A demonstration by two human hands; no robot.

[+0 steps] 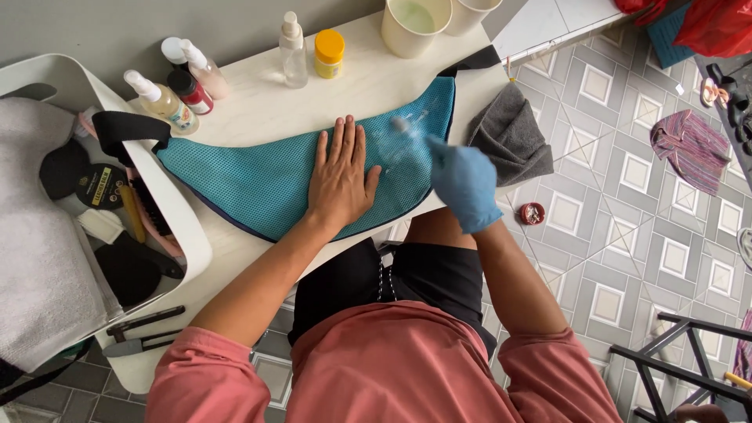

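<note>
On the white table (258,110), a teal mesh bag (258,180) lies flat, roughly crescent-shaped, with black straps at both ends.

1. Left hand (338,176): bare, fingers extended and close together, palm pressed flat on the middle of the bag. It grips nothing; it pins the fabric.
2. Right hand (464,182): in a blue glove, closed around a small clear tool (403,129) whose tip meets the mesh near the bag's far end. The tool is motion-blurred; whether it is a brush or a spray bottle cannot be told.

Technique, as a judgement: keep the flat palm just beside the worked patch so the mesh stays taut, and work with short strokes directed away from the pinning hand so the fabric does not bunch.

Orientation: the bag's long axis runs diagonally across the table, from the black strap by the white tub (168,204) at the person's left up toward the strap end near the grey cloth (513,137). Its curved belly faces the person; its straighter edge faces the bottles (188,86) along the wall.

Two cups (415,27) stand at the far edge, well apart from both hands.
</note>
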